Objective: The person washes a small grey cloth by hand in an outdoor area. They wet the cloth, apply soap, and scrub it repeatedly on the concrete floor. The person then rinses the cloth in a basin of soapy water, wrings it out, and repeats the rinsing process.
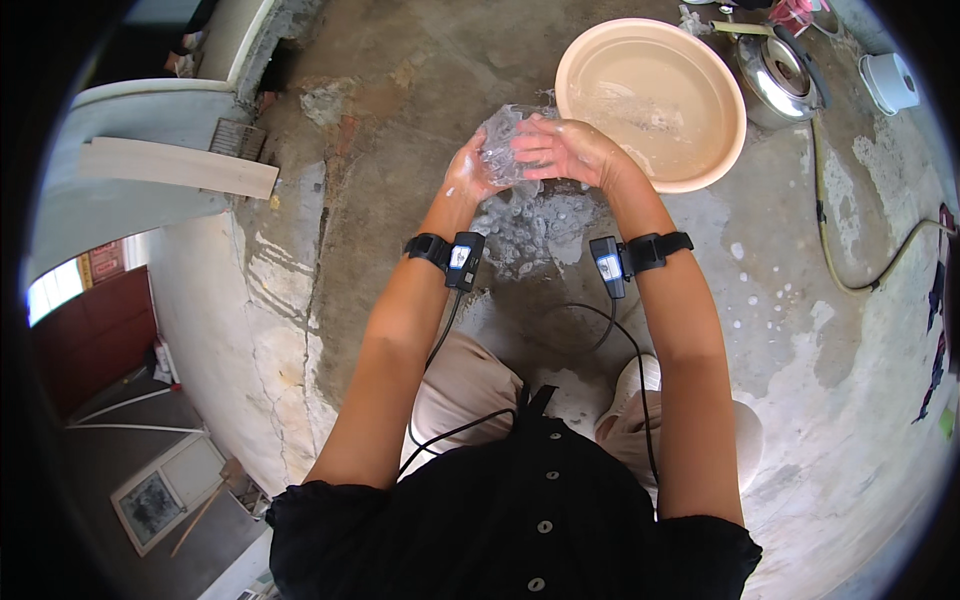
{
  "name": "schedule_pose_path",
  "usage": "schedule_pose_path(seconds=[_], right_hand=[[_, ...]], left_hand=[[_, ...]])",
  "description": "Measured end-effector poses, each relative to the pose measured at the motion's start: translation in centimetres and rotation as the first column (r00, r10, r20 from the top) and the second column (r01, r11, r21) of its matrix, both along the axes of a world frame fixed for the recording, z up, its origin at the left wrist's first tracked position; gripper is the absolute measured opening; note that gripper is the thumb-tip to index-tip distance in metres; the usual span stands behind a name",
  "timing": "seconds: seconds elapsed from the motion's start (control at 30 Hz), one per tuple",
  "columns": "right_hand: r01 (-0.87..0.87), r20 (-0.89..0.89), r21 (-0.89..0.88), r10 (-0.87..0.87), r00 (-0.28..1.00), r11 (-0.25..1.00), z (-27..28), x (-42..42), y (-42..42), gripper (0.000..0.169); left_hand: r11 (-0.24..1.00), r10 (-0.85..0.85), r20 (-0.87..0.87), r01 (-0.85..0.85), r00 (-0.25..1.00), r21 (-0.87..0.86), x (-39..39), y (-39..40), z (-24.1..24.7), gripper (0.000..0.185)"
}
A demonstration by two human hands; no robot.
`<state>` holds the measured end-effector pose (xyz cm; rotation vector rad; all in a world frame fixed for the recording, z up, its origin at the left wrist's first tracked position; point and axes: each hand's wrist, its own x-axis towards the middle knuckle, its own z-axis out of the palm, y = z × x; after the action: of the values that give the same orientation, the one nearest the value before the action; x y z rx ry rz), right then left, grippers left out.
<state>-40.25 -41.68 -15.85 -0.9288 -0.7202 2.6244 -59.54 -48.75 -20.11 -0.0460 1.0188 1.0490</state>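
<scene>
Clear splashing water [504, 146] fills the space between my two raised hands and hides part of the left one. My left hand [469, 171] is wet, its palm turned inward, with white foam on the palm and wrist. To the right of the splash, my right hand [564, 148] has its fingers spread and pointing left, close to the basin's near-left rim. The large peach plastic basin [651, 181] holds cloudy water and stands on the floor. Below my hands, bubbly water [517, 232] lies on the wet concrete. I see no solid thing in either hand.
A steel kettle [776, 75] stands right of the basin, near a white container [890, 82]. A hose [823, 210] curves across the floor at right. At left, a board [180, 166] lies by a wire rack [237, 140]. Cables [641, 367] hang from both wrist devices.
</scene>
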Motion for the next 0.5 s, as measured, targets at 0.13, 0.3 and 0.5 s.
schedule_pose_path(seconds=[0.13, 0.3, 0.5], right_hand=[[0.147, 0.391, 0.741, -0.600, 0.698, 0.655, -7.6, 5.4, 3.6, 0.037], [0.290, 0.532, 0.778, -0.830, 0.170, 0.558, -8.7, 10.6, 4.5, 0.030], [0.263, 0.005, -0.199, -0.267, 0.964, 0.944, -1.0, 2.3, 0.5, 0.042]], left_hand=[[0.992, 0.082, -0.038, -0.086, 0.996, -0.096, 1.4, 1.4, 0.1, 0.041], [0.961, 0.181, -0.078, -0.194, 0.980, -0.199, -0.2, 0.6, -1.3, 0.038], [0.933, 0.108, -0.145, -0.151, 0.984, -0.327, -0.7, 0.0, -2.8, 0.033]])
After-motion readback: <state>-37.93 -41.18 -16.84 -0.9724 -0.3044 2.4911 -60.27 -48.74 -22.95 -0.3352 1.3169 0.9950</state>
